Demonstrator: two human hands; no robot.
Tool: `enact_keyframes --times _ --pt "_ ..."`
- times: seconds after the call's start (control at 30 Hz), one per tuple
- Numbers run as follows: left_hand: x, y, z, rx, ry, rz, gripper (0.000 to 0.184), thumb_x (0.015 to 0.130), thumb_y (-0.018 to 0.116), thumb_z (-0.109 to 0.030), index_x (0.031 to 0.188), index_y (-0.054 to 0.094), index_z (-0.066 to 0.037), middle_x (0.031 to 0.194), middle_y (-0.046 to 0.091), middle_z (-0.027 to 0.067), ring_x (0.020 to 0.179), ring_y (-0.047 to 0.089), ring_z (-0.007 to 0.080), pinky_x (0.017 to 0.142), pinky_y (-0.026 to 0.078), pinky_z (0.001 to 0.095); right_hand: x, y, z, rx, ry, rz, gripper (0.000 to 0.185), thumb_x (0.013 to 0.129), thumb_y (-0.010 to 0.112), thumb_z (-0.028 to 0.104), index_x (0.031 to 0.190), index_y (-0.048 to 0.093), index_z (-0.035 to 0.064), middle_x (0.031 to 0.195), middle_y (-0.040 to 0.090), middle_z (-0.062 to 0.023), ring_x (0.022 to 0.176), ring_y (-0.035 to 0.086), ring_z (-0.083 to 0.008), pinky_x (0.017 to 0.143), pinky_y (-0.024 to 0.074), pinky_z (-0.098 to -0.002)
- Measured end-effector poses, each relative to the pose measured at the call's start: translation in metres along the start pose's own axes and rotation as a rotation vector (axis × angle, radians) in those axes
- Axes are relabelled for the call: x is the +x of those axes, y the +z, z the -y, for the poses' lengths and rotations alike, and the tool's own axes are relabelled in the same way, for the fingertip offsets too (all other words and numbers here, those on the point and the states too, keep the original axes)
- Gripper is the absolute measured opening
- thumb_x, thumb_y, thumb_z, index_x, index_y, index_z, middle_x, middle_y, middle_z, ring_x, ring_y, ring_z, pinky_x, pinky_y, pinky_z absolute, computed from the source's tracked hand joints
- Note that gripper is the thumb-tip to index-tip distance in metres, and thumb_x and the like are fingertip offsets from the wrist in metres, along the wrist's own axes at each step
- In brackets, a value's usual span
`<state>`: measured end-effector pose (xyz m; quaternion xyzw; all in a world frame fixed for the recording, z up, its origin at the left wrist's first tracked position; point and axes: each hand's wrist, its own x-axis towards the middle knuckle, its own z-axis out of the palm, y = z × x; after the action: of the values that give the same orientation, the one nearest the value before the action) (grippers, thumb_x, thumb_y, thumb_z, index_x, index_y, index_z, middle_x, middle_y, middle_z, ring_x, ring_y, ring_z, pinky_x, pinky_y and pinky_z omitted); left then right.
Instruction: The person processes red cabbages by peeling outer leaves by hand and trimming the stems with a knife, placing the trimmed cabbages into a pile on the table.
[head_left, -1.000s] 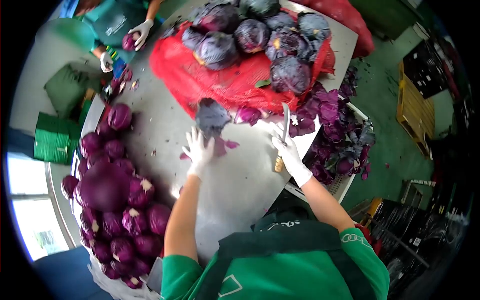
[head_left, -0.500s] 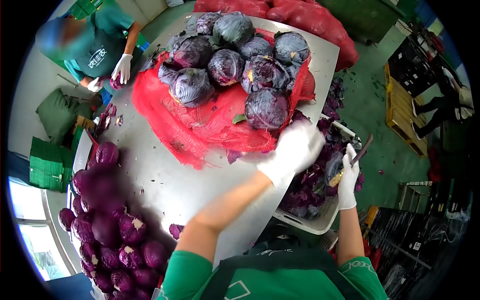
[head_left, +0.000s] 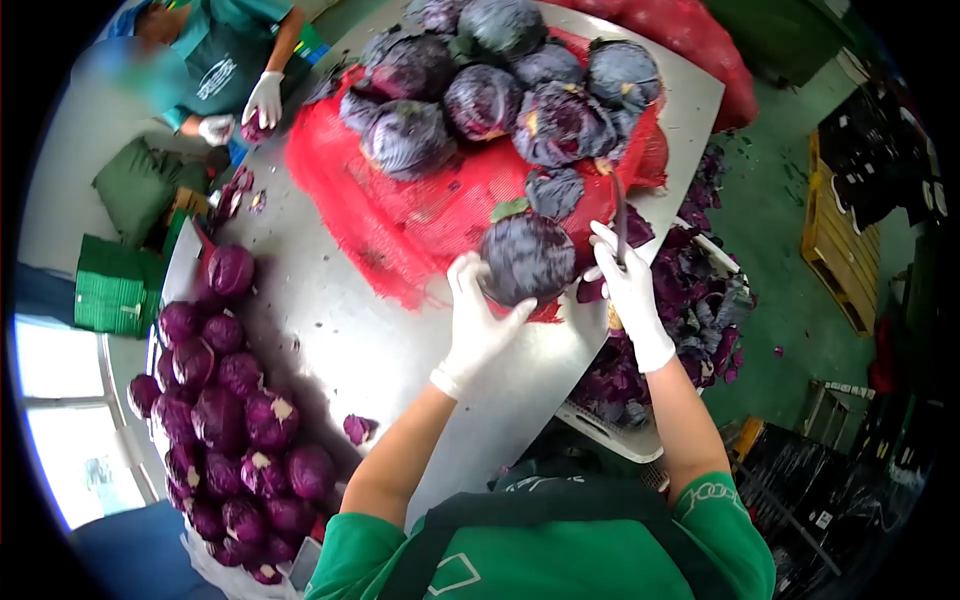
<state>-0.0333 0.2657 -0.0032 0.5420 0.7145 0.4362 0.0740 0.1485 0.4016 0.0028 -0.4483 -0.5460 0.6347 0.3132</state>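
Note:
A red cabbage with dark outer leaves rests at the near edge of the red mesh sack. My gloved left hand grips its left and near side, fingers curled around it. My gloved right hand is closed around a knife, whose blade points away from me, just right of the cabbage. A loose dark leaf lies beyond the cabbage. Several more untrimmed cabbages are heaped on the sack farther back.
Peeled purple cabbages are piled at the left of the metal table. Beside its right edge stands a white crate of cut leaves. A co-worker at the far left holds a cabbage. A pallet stands right.
My left hand has moved from the table's right edge onto the cabbage. My right hand, with the knife, has come up and left from over the crate. A purple blur above the pile is gone.

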Motion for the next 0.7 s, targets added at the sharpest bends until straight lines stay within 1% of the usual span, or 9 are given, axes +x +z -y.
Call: enact_keyframes --times 0.03,0.07,0.13,0.23,0.37,0.43,0.57,0.67,0.7 --pt "-0.019 -0.003 0.002 -0.029 -0.096 0.027 0.080 0.067 0.087 -0.014 0.127 0.036 -0.001 0.129 0.038 0.0181 0.125 0.042 0.0330 0.104 0.041 0.0440 0.003 0.010 0.002 -0.071 0.035 0.053 0.038 0.099 0.059 0.022 0.134 0.059 0.0067 0.091 0.066 -0.0006 0.067 0.055 -0.0029 0.054 0.0410 -0.0208" --pt "-0.033 -0.006 0.003 -0.022 -0.107 0.017 0.080 0.067 0.087 -0.014 0.127 0.036 -0.001 0.129 0.038 0.0181 0.125 0.042 0.0330 0.104 0.041 0.0440 0.009 0.018 -0.003 -0.217 0.151 0.124 0.038 0.099 0.060 0.023 0.133 0.060 0.0060 0.095 0.070 -0.0019 0.075 0.060 -0.0062 0.067 0.0483 -0.0234" --pt "-0.044 -0.018 -0.007 -0.707 -0.522 0.018 0.099 0.071 0.087 -0.013 0.147 0.024 -0.002 0.146 0.031 0.0166 0.137 0.036 0.0296 0.113 0.035 0.0403 0.000 0.033 -0.008 -0.241 0.090 0.156 0.037 0.099 0.060 0.023 0.132 0.061 0.0073 0.104 0.071 -0.0063 0.090 0.063 -0.0103 0.079 0.0492 -0.0258" --pt "-0.036 -0.028 0.000 -0.947 -0.516 0.138 0.107 0.073 0.085 -0.010 0.154 0.016 -0.005 0.153 0.028 0.0154 0.140 0.034 0.0258 0.115 0.033 0.0386 -0.020 0.047 -0.013 -0.214 -0.041 0.197 0.036 0.098 0.060 0.021 0.132 0.061 0.0085 0.113 0.070 -0.0114 0.104 0.063 -0.0137 0.087 0.0495 -0.0281" --pt "-0.062 -0.051 0.008 -0.826 -0.462 0.105 0.104 0.074 0.085 -0.011 0.154 0.019 -0.006 0.150 0.034 0.0150 0.136 0.039 0.0233 0.112 0.037 0.0390 -0.041 0.062 -0.017 -0.211 -0.178 0.250 0.037 0.098 0.060 0.019 0.133 0.060 0.0059 0.113 0.070 -0.0099 0.100 0.062 -0.0100 0.084 0.0498 -0.0261" --pt "-0.081 -0.072 -0.016 -0.903 -0.570 0.004 0.102 0.074 0.086 -0.017 0.153 0.023 -0.005 0.149 0.033 0.0153 0.137 0.038 0.0239 0.113 0.036 0.0400 -0.057 0.074 -0.025 -0.153 -0.209 0.297 0.037 0.099 0.059 0.019 0.133 0.059 0.0051 0.113 0.069 -0.0082 0.098 0.061 -0.0090 0.084 0.0498 -0.0246" --pt "-0.137 -0.108 -0.017 -0.436 -0.697 -0.006 0.098 0.074 0.086 -0.020 0.152 0.028 -0.005 0.148 0.031 0.0161 0.136 0.040 0.0264 0.113 0.036 0.0404 -0.104 0.107 -0.027 -0.135 0.060 0.422 0.036 0.100 0.055 0.018 0.132 0.059 0.0016 0.119 0.068 -0.0088 0.109 0.061 -0.0127 0.096 0.0461 -0.0279" --pt "-0.167 -0.139 -0.026 -0.544 -0.895 -0.010 0.099 0.074 0.083 -0.008 0.155 0.025 -0.007 0.146 0.044 0.0106 0.133 0.043 0.0219 0.109 0.039 0.0348 -0.129 0.128 -0.051 -0.086 0.133 0.526 0.038 0.100 0.056 0.019 0.134 0.057 0.0021 0.125 0.064 -0.0100 0.115 0.059 -0.0150 0.100 0.0442 -0.0291" --pt "-0.175 -0.151 -0.029 -0.598 -0.854 0.025 0.101 0.075 0.082 -0.006 0.156 0.022 -0.007 0.147 0.043 0.0099 0.135 0.041 0.0214 0.106 0.043 0.0340 -0.134 0.136 -0.059 -0.043 0.105 0.567 0.040 0.100 0.058 0.021 0.135 0.056 0.0029 0.129 0.062 -0.0104 0.117 0.058 -0.0158 0.101 0.0435 -0.0293"
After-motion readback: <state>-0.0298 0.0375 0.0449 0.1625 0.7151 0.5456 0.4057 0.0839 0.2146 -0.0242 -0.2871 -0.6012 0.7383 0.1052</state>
